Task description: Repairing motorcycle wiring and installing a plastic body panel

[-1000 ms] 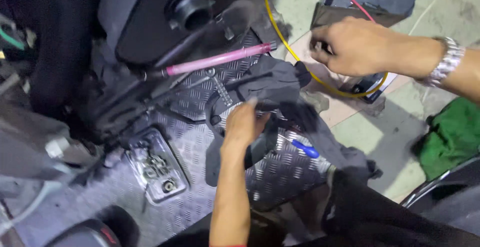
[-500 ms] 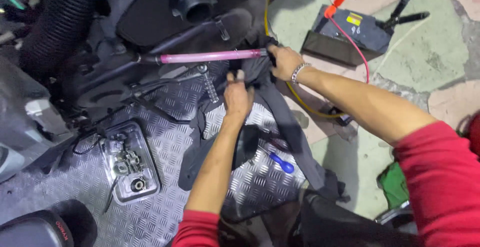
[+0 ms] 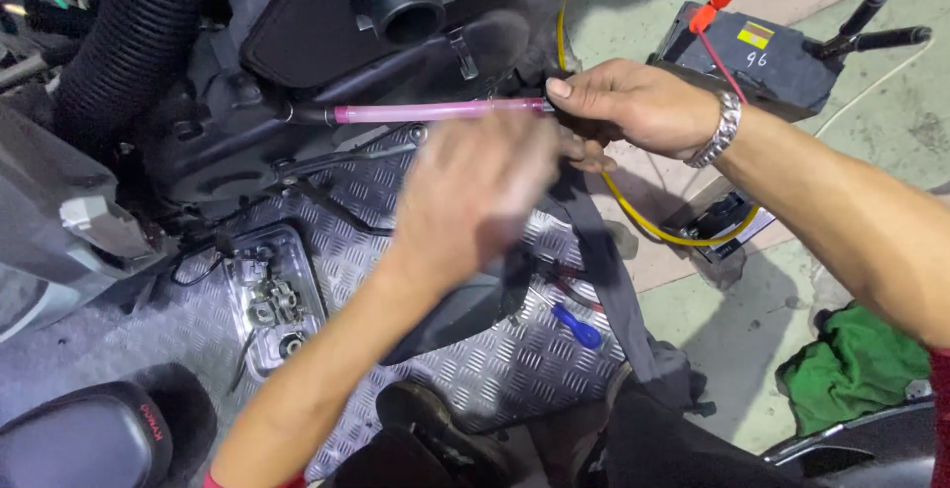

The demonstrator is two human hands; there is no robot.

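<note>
Over the ridged metal footboard (image 3: 475,379), my right hand (image 3: 633,107) pinches the right end of the pink tube (image 3: 435,111), which runs level to the left into the black engine housing (image 3: 297,43). My left hand (image 3: 475,196) hovers just below it, blurred, so I cannot tell its grip. A battery (image 3: 772,62) sits far right.
</note>
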